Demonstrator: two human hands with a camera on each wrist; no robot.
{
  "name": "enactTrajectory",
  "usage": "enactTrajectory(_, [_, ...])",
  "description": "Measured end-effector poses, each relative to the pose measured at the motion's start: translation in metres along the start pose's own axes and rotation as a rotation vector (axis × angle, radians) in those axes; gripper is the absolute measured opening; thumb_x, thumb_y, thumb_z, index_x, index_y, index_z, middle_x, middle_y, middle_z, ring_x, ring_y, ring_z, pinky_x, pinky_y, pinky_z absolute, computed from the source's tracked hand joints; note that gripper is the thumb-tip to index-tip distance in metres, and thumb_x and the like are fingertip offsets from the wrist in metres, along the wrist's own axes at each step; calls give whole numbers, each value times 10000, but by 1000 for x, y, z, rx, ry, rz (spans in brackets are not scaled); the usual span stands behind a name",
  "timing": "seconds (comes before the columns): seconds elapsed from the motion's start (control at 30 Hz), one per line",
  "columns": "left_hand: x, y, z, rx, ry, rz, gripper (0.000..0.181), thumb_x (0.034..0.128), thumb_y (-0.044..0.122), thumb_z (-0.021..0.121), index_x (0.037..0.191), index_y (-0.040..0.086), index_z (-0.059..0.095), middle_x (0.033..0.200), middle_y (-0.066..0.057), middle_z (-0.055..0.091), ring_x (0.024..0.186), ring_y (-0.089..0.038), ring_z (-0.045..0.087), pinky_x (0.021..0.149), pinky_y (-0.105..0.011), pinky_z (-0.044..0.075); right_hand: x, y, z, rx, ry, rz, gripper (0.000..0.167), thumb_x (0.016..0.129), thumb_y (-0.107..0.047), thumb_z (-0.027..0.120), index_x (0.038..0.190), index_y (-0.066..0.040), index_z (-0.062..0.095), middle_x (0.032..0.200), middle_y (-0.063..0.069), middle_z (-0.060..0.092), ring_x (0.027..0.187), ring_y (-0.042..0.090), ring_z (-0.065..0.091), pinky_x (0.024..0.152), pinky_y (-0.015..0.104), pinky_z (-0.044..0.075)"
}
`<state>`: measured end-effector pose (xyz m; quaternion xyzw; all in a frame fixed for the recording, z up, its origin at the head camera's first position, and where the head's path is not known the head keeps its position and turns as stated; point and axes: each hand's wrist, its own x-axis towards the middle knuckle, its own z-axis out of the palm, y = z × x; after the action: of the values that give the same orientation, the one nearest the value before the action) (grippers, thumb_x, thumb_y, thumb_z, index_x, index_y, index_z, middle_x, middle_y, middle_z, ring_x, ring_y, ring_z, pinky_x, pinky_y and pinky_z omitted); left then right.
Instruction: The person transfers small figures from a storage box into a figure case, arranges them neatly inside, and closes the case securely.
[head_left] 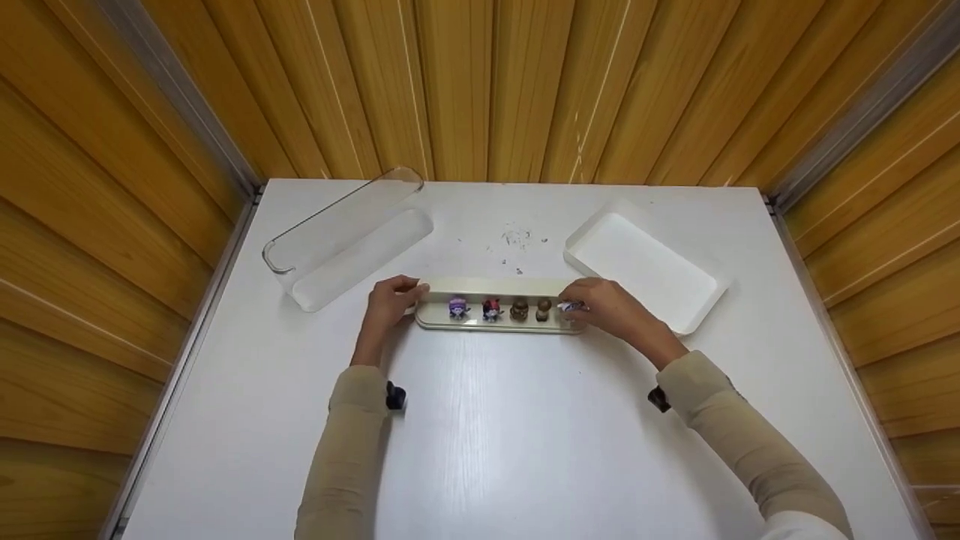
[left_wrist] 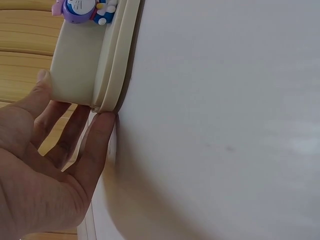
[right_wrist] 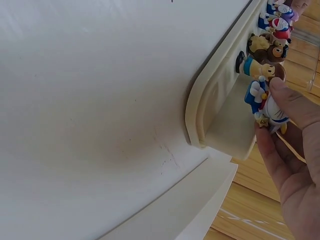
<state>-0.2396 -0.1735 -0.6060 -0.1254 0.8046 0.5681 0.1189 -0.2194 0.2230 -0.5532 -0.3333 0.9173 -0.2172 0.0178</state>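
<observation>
A long beige stepped display base (head_left: 495, 286) stands across the table between the hands. My left hand (head_left: 388, 304) grips its left end, thumb on the back part and a fingertip at the front corner in the left wrist view. In my right hand (head_left: 611, 307) a blue-and-white cat figurine (right_wrist: 267, 107) is pinched between thumb and fingers, over the base's right end. Whether it touches the base I cannot tell. Along the base stand a purple-hooded figurine (head_left: 458, 308), a red-clad one (head_left: 491, 309), a brown bear-like one (head_left: 519, 308) and a brown-haired one (head_left: 543, 310).
A long clear plastic cover (head_left: 330, 214) lies at the back left. An open white tray (head_left: 645, 262) sits at the back right, close to my right hand. Dark specks (head_left: 516, 237) mark the table behind the base. Wooden-look panels wall the back and sides.
</observation>
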Motion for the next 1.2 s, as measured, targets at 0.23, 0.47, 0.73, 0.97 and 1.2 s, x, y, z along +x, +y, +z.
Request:
enactTrajectory(0.23, [0, 1, 0, 11, -3, -10, 360, 967, 293, 727, 1249, 72, 694, 1234, -103, 669, 1142, -255, 637, 990, -388, 527, -5, -2, 11, -62, 94, -5, 233, 858, -167, 834, 1052, -56, 765, 1044, 79, 726, 926, 231, 704, 791, 395, 581])
enactTrajectory(0.47, [-1, 0, 1, -30, -15, -37, 341, 963, 286, 733, 1235, 84, 701, 1218, -100, 656, 1120, -252, 616, 920, -381, 555, -7, 0, 13, -126, 141, -40, 267, 839, -194, 851, 1009, -11, 757, 981, 108, 728, 860, 244, 717, 726, 392, 592])
enactTrajectory(0.73, [-3, -1, -1, 39, -2, 53, 373, 973, 299, 719, 1254, 56, 692, 1227, -130, 661, 1149, -277, 646, 983, -381, 532, -10, -1, 17, -137, 135, -48, 267, 791, -133, 883, 1027, -62, 781, 1024, 89, 719, 884, 248, 712, 757, 419, 590])
enactTrajectory(0.97, [-5, 0, -1, 14, -3, 21, 360, 973, 306, 717, 1246, 72, 696, 1224, -119, 656, 1147, -278, 631, 950, -403, 543, -8, 0, 25, -167, 201, -27, 282, 784, -141, 891, 1007, -51, 744, 1071, 105, 669, 985, 276, 628, 811, 420, 567])
enactTrajectory(1.2, [-4, 0, -1, 24, -5, 29, 378, 974, 300, 717, 1262, 57, 685, 1230, -124, 660, 1157, -278, 640, 978, -396, 535, -5, 3, 37, -163, 227, -47, 227, 821, -100, 862, 987, -56, 714, 1056, 86, 631, 927, 244, 589, 748, 370, 561])
